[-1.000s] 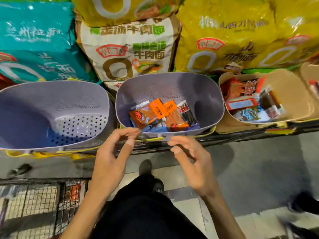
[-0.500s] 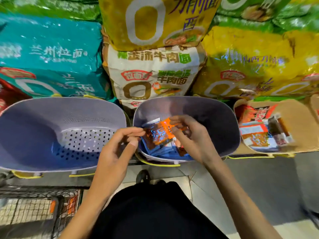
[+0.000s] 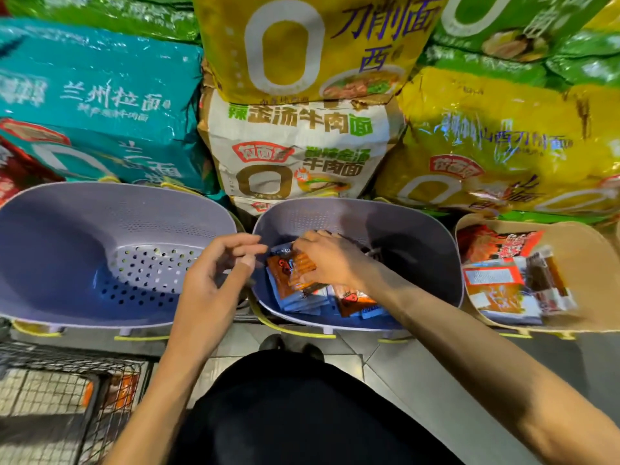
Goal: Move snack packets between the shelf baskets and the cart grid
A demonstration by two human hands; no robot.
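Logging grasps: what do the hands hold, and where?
Right hand grips orange snack packets by their upper right edges; left hand holds nothing.

Teal noodle bag (image 3: 97, 105), upper left: white characters "兰州拉面". Cream noodle bag (image 3: 298, 146), centre: green and gold line "辣金汤牛肉面", and lower down "牛肉面" beside a large gold "0". Gold bag (image 3: 302, 45) stacked above it: a large white "0" and purple "刀削面", "西". Yellow bag (image 3: 503, 139), right: faint "山西刀削面". Print on the basket packets is too small to read.
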